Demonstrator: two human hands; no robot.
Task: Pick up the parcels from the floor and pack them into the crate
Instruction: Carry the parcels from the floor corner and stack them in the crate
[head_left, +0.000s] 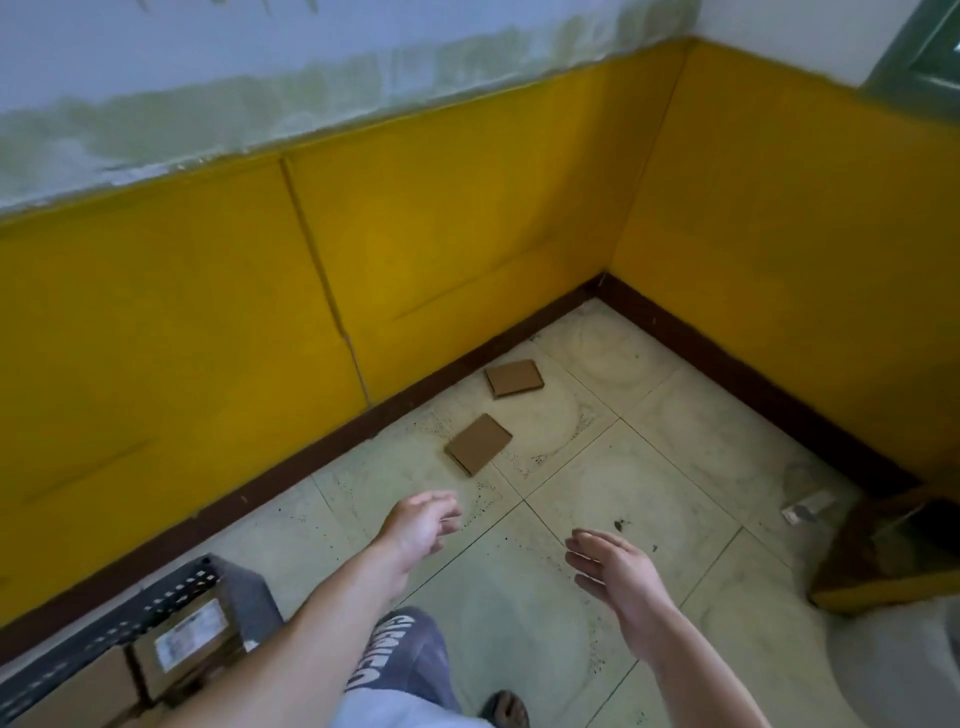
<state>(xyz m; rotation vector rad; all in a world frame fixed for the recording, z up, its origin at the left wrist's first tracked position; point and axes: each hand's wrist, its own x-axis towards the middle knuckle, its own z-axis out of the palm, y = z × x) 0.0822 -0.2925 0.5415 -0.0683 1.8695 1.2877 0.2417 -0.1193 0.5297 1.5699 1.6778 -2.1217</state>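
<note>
Two flat brown cardboard parcels lie on the tiled floor by the yellow wall: a nearer parcel (478, 444) and a farther parcel (514, 378) close to the skirting. My left hand (422, 525) reaches out above the floor just short of the nearer parcel, fingers relaxed, holding nothing. My right hand (612, 569) is held out to its right, open and empty. At the lower left stands a dark perforated crate (130, 616) holding several cardboard parcels (189, 644) with white labels.
Yellow walls with a dark skirting meet in a corner (600, 283) beyond the parcels. A small scrap of wrapping (810, 506) lies on the floor at the right, next to a brown and yellow object (883, 561). My leg and sandalled foot (504, 709) are at the bottom.
</note>
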